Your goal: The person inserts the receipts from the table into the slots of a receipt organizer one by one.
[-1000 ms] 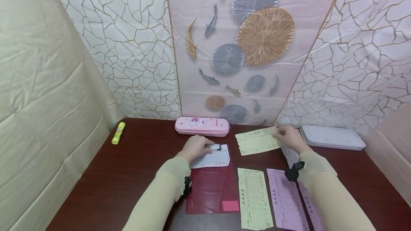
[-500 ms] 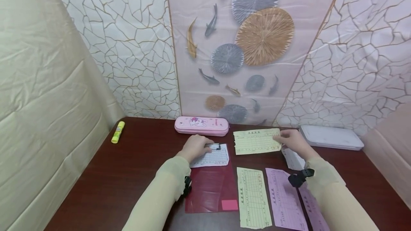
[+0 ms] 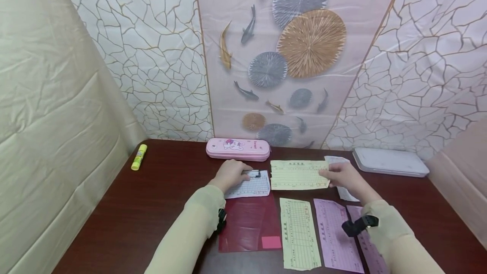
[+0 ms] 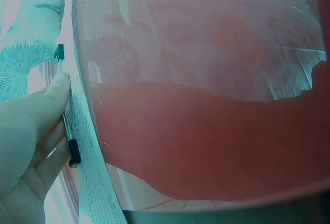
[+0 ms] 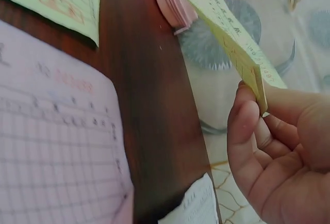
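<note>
In the head view my left hand (image 3: 229, 176) pinches a black-and-silver clip (image 4: 73, 152) at the top of a red see-through folder (image 3: 247, 225). A white form (image 3: 251, 188) lies at the folder's upper part, partly under that hand. In the left wrist view the thumb lies against the clip, and the red sheet fills much of the picture. My right hand (image 3: 349, 179) pinches the right end of a pale yellow receipt slip (image 3: 296, 175) between thumb and fingers. The slip's left edge is close to the white form; whether they touch, I cannot tell.
Another yellow slip (image 3: 300, 234) and two purple slips (image 3: 336, 236) lie right of the folder. A white slip (image 3: 336, 160) lies partly behind my right hand. At the back are a pink pencil case (image 3: 237, 149), a white case (image 3: 389, 162) and a glue stick (image 3: 139, 157).
My right hand has brought the yellow slip left and a little nearer, turning it from slanted to nearly level. More of the white slip shows. My left hand has stayed on the clip.
</note>
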A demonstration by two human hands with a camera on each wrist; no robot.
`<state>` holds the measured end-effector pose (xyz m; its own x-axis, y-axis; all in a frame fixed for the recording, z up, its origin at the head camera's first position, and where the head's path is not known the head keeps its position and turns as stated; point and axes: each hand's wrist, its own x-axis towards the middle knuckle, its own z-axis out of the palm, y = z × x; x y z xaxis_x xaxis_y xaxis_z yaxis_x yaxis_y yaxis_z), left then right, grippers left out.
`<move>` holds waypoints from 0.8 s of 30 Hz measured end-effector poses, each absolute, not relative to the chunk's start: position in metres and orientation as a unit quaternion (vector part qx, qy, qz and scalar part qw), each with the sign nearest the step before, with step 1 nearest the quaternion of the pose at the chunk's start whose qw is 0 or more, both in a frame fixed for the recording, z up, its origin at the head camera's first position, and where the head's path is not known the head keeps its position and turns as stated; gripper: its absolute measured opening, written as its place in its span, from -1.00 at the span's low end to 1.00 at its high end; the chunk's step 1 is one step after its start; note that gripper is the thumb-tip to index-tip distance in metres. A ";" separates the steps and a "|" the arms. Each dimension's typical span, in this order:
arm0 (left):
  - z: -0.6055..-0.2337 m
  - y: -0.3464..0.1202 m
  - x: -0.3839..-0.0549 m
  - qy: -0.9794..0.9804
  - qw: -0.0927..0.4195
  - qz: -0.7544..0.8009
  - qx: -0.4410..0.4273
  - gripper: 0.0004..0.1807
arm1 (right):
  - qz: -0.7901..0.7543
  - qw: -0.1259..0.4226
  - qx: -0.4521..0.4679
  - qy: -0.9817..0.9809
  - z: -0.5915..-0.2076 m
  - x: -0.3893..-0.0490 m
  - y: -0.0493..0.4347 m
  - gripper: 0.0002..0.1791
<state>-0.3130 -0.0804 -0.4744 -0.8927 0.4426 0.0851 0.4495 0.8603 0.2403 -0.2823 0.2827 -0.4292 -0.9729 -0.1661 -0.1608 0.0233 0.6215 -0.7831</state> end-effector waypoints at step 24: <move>-0.470 -0.076 -0.308 -0.973 0.000 -0.081 -0.217 -0.65 | -0.469 0.154 -0.037 0.869 -0.445 -0.256 0.220 -0.72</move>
